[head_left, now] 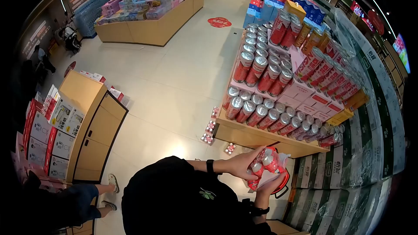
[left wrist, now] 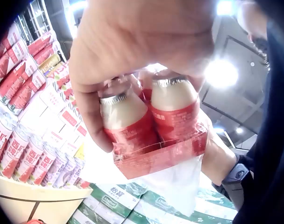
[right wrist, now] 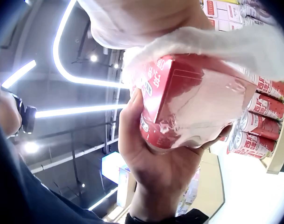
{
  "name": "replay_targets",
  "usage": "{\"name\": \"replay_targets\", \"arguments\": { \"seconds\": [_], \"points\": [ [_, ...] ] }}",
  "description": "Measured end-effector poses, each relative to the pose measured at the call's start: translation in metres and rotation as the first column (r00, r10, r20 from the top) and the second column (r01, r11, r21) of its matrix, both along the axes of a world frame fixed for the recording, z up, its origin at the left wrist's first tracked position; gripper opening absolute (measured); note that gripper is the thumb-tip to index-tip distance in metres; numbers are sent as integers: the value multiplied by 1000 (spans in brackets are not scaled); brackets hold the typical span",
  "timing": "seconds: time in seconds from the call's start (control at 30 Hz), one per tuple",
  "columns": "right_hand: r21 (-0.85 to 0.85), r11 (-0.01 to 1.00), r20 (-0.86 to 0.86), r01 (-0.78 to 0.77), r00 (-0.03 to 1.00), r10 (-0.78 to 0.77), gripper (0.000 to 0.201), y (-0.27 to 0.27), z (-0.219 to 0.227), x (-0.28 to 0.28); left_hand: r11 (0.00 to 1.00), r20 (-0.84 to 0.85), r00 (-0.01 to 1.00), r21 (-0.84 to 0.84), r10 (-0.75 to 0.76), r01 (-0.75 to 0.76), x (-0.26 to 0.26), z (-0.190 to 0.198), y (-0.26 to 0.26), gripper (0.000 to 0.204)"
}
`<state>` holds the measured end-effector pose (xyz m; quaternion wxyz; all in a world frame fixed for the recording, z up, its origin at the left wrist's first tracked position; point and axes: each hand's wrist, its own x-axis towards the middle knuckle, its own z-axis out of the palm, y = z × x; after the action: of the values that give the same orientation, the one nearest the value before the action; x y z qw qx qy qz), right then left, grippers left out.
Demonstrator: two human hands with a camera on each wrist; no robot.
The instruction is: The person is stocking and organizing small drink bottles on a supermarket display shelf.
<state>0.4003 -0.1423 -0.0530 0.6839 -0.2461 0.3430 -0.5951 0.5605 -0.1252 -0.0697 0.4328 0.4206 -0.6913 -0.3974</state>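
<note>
Both hands hold a shrink-wrapped pack of small drink bottles [head_left: 265, 162] in a red carton sleeve. In the left wrist view, the left hand [left wrist: 142, 42] spans the pack over its foil-capped bottles [left wrist: 128, 123], thumb and fingers down the sides. From the opposite side, the right hand [right wrist: 158, 163] grips the pack, its fingers curled round the carton base [right wrist: 202, 102] in the right wrist view. A thin white cloth [right wrist: 221, 46] lies against the pack and hangs below it in the left wrist view.
A red basket [head_left: 284, 186] is just beyond the right hand. Ahead stands a wooden display [head_left: 235, 130] stacked with red cans [head_left: 267, 78]. Several similar small packs [head_left: 207, 138] sit on the floor beside it. Wrapped cartons [head_left: 339, 165] line the right; another person's legs [head_left: 106, 189] show lower left.
</note>
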Motion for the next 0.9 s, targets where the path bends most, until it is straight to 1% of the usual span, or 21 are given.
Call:
{"name": "replay_targets", "arguments": {
  "seconds": [0.03, 0.1, 0.17, 0.2, 0.23, 0.3, 0.33, 0.37, 0.4, 0.43, 0.47, 0.5, 0.53, 0.57, 0.63, 0.67, 0.7, 0.77, 0.8, 0.83, 0.9],
  "points": [
    [-4, 1000, 59, 7, 998, -6, 64, -2, 8, -3, 1000, -10, 1000, -3, 5, -5, -4, 3, -1, 117],
    [-26, 1000, 86, 0, 996, 2, 66, -7, -11, -14, 998, 42, 999, -53, -21, 23, -2, 17, 4, 118],
    [-151, 982, 223, -111, 964, 143, 70, -6, -16, -19, 998, 73, 997, -55, -13, 17, 1, 30, 5, 116],
    [-141, 967, 200, -213, 950, 238, 70, -8, -18, -20, 992, 95, 995, -127, 13, -1, 3, 33, 1, 114],
    [-140, 968, 205, -206, 951, 232, 70, -8, -22, -17, 980, 114, 993, -198, 41, -18, 5, 37, -2, 112],
    [-117, 971, 271, -209, 934, 233, 69, -8, -26, -3, 982, 67, 996, -184, 56, -43, 5, 40, -5, 110],
    [-157, 967, 144, -202, 964, 225, 67, -10, -40, -3, 982, 37, 992, -154, 118, -111, 5, 40, -6, 110],
    [-98, 984, 89, -148, 984, 157, 65, -3, -21, 6, 976, 9, 984, -122, 180, -178, 5, 39, -8, 110],
    [-45, 990, 12, -134, 991, 135, 62, 0, -10, 11, 961, 5, 973, -161, 231, -227, 7, 33, -10, 110],
    [8, 993, -66, -115, 991, 115, 58, 1, -5, 14, 962, 10, 974, -159, 225, -220, 10, 28, -10, 110],
    [5, 994, -63, -113, 992, 114, 58, -2, -13, 15, 964, -7, 970, -110, 242, -241, 14, 24, -10, 110],
    [-24, 998, -80, -51, 996, 49, 60, -7, -26, 18, 963, -24, 965, -61, 260, -261, 18, 24, -8, 110],
    [-53, 999, -94, 11, 995, -16, 61, -11, -37, 19, 953, 42, 958, -126, 284, -277, 20, 25, -5, 110],
    [-55, 998, -91, 13, 996, -18, 61, -11, -21, 23, 953, 44, 958, -129, 282, -275, 24, 27, -3, 110],
    [-206, 977, -106, -59, 994, 38, 63, -9, 23, 32, 975, 111, 974, -130, 195, -181, 31, 29, 1, 110],
    [-219, 972, -1, -82, 996, 84, 64, -18, 20, 31, 975, 128, 975, -156, 181, -160, 35, 30, 3, 110],
    [-221, 972, 2, -80, 997, 82, 64, -24, 19, 27, 975, 131, 975, -158, 179, -158, 38, 31, 3, 110],
    [-235, 954, 153, -186, 962, 225, 67, -34, 23, 22, 981, 156, 982, -181, 104, -75, 42, 36, 5, 108],
    [-235, 951, 226, -202, 940, 255, 70, -40, 14, 19, 981, 133, 988, -184, 81, -56, 44, 39, 4, 108],
    [-205, 953, 271, -221, 923, 272, 70, -43, 7, 18, 981, 137, 987, -187, 80, -53, 47, 41, 2, 108],
    [-110, 961, 369, -252, 888, 276, 70, -46, -12, 20, 966, 123, 992, -257, 1, 31, 53, 46, -2, 108]
  ]
}}
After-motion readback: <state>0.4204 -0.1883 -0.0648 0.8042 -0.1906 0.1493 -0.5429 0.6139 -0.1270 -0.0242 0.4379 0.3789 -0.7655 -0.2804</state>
